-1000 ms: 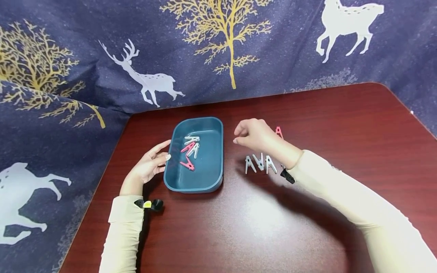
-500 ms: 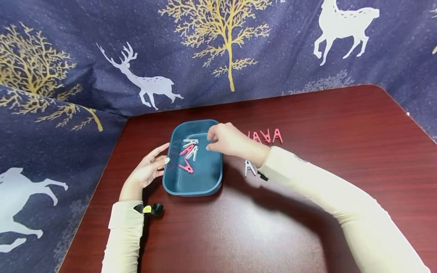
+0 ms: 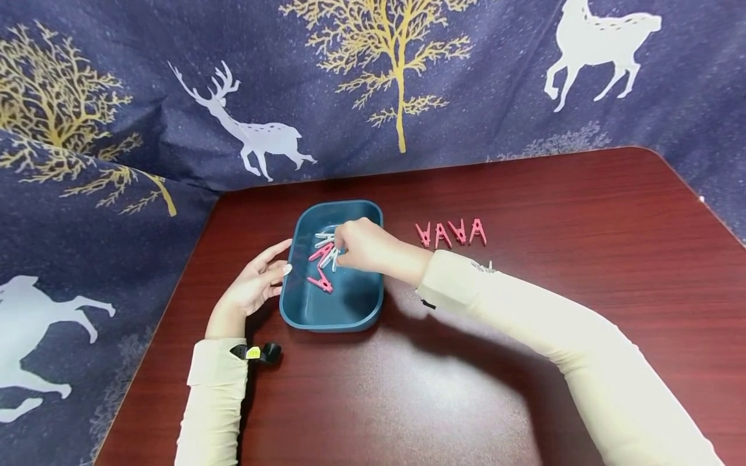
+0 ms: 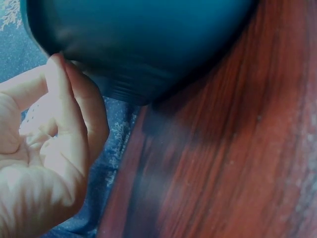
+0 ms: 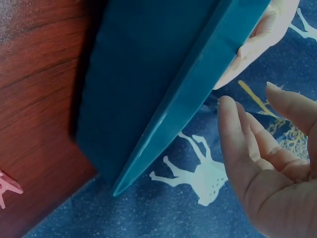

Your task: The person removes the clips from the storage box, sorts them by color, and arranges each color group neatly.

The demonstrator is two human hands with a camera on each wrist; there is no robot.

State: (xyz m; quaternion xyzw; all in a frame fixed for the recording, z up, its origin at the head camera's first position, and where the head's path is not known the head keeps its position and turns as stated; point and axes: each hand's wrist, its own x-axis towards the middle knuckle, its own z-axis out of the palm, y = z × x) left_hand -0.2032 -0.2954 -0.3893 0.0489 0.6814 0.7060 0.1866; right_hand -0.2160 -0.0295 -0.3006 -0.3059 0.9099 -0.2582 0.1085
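Observation:
A blue plastic bin [image 3: 350, 294] stands on the table with a few clothespins inside: a white clothespin [image 3: 324, 238], a pink clothespin [image 3: 320, 281] and others between them. My left hand [image 3: 256, 281] touches the bin's left rim with spread fingers; in the left wrist view, fingertips [image 4: 57, 58] meet the rim. Over the bin, my right hand [image 3: 367, 246] reaches toward the white clothespins and partly covers them. The right wrist view shows that hand's thumb and fingers [image 5: 233, 124] apart, with nothing visible between them.
Several pink clothespins [image 3: 459, 232] lie in a row right of the bin. The dark red table [image 3: 571, 213] ends at a blue printed cloth [image 3: 344, 129] behind it. My right forearm [image 3: 513, 304] crosses over the table.
My right hand has moved left from beside the bin to above its clothespins. The pink row has come into view, while the forearm now hides the white clothespins on the table.

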